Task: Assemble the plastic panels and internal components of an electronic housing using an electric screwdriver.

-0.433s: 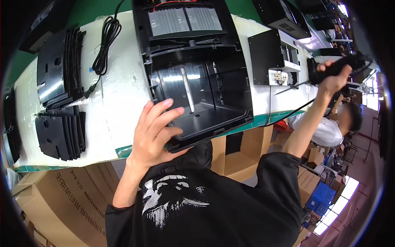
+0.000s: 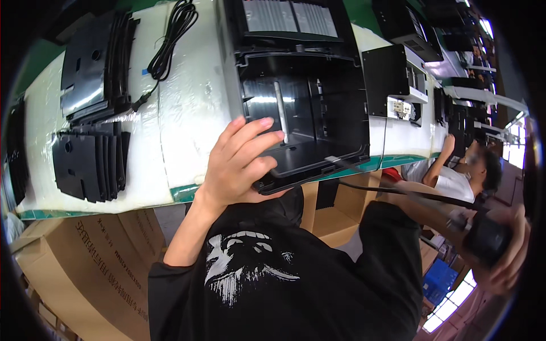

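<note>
A black plastic housing (image 2: 352, 94) with an open cavity stands in front of me at the bench edge. My left hand (image 2: 236, 165) grips its near left corner, fingers over the rim and thumb underneath. Inside runs a pale upright strip (image 2: 281, 108), and silvery ribbed panels (image 2: 290, 18) sit in the upper part. Far out at the right, my right hand (image 2: 512, 256) is closed around a black power screwdriver (image 2: 485, 237), both smeared by motion. Its long thin bit points left toward the housing's near right corner, and a black cable (image 2: 392, 190) passes close by.
Stacked black panels (image 2: 85, 68) and smaller black plates (image 2: 91, 162) lie left on the white-covered bench (image 2: 185, 136), beside a coiled power cord (image 2: 170, 40). A black metal box (image 2: 387, 79) stands right. Cardboard boxes (image 2: 74, 267) sit below the bench; a co-worker (image 2: 455, 182) is further right.
My right hand has swung the screwdriver down and toward me from above the bench's right side; its bit now points at the housing. My left hand keeps its grip. The whole view has shifted slightly.
</note>
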### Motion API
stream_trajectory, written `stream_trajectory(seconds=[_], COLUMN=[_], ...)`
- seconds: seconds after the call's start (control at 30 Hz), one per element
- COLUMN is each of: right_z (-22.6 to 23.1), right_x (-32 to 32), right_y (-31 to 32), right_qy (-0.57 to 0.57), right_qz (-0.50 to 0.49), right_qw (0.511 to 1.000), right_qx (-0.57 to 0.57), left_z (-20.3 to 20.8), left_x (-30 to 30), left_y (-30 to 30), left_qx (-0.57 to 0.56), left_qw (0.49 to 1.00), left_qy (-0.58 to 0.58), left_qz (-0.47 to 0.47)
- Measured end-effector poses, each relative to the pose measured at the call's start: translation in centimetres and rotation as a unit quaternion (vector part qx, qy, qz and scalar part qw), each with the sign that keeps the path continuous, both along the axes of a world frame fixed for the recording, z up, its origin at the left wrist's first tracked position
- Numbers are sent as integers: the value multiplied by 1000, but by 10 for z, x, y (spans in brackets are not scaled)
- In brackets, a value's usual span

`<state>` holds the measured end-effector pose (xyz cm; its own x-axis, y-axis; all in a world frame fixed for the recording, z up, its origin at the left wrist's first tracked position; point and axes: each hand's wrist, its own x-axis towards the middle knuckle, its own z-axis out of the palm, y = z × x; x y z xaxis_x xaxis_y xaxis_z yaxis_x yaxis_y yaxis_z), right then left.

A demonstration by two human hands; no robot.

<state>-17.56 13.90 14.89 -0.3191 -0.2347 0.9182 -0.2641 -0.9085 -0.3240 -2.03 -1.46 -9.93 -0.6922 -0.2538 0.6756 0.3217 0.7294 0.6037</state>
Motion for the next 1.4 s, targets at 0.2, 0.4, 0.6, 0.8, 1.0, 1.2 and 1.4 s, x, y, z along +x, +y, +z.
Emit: stream_trajectory(seconds=[0.2,0.4,0.6,0.8,1.0,1.2,1.4], right_z=[-2,-45,-73,-96,-106,-113,-108], right_x=[-13,29,49,52,59,56,33], right_y=[13,-23,-16,-8,-15,-20,-37], right_qy=[27,-36,-26,-25,-8,-16,29], right_qz=[407,274,122,63,38,73,268], right_qw=[907,958,945,931,927,931,867], right_qx=[107,74,302,360,374,357,420], left_z=[0,2,2,-8,-4,1,2], left_x=[10,6,5,5,5,2,4], left_y=[-5,-3,-2,-4,-1,-2,-8], left_qx=[-11,-3,-7,-51,-39,-23,-25], left_qw=[1000,1000,1000,999,999,1000,999], left_qy=[-15,-4,-13,-21,-25,-11,-5], left_qz=[14,5,4,-2,11,10,-26])
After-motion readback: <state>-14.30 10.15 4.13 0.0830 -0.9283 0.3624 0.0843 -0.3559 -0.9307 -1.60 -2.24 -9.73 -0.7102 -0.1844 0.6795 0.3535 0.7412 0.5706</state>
